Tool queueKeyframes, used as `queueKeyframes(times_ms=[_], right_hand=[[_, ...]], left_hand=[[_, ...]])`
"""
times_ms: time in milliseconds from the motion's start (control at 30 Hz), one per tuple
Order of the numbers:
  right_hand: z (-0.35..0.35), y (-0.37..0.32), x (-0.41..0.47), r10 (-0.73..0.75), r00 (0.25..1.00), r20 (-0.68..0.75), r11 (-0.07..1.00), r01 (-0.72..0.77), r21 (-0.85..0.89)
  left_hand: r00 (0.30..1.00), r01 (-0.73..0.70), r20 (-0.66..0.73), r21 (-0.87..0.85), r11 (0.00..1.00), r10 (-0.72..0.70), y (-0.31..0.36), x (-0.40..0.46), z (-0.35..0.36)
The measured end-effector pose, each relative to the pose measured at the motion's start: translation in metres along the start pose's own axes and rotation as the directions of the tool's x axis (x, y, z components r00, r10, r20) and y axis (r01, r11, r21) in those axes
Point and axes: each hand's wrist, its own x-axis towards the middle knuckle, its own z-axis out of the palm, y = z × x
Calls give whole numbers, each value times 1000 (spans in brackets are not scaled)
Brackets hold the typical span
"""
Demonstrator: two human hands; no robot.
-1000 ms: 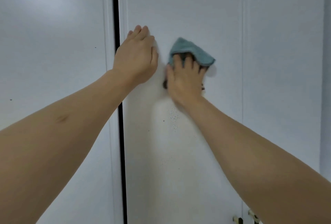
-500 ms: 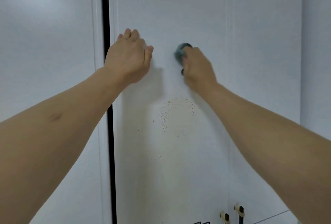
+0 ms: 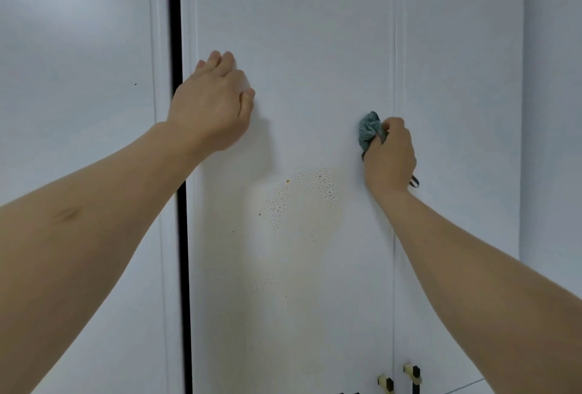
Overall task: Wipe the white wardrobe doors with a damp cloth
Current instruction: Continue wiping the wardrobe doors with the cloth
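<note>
A white wardrobe door (image 3: 299, 31) fills the middle of the view. A patch of small brownish specks (image 3: 302, 201) marks it below the level of my hands. My right hand (image 3: 389, 156) grips a bunched blue-grey cloth (image 3: 368, 129) and holds it against the door near its right edge. My left hand (image 3: 214, 107) rests against the door's upper left, fingers pointing up. A small dark loop of the cloth (image 3: 414, 181) hangs under my right wrist.
A dark vertical gap (image 3: 179, 173) separates this door from the white door on the left (image 3: 78, 110). Another white door (image 3: 456, 78) adjoins on the right. Two pale handles with black ends (image 3: 398, 378) stick out at the bottom.
My right hand has bunched the spread cloth into a ball and carried it rightward across the door. The speckled patch it hid is now uncovered. My left hand stays put.
</note>
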Motion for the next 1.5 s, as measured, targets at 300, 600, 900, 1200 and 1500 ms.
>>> queueKeyframes(times_ms=[300, 600, 900, 1200, 1500], right_hand=[[11, -47, -73, -109, 976, 186, 991, 93, 92], [-21, -41, -23, -239, 968, 78, 960, 224, 170], [-8, 27, -22, -4, 980, 200, 999, 10, -30], [11, -73, -98, -177, 913, 368, 956, 70, 285], [39, -147, -145, -519, 657, 548, 854, 373, 362]], left_hand=[[1000, -12, 22, 10, 1000, 12, 1, -5, -3], [993, 13, 115, 89, 996, -24, 10, -8, 0], [992, 24, 120, 133, 991, -40, 11, -31, 1], [997, 72, 6, 14, 997, -72, -2, -54, -7], [993, -109, -64, -87, 990, 103, -7, -74, 3]])
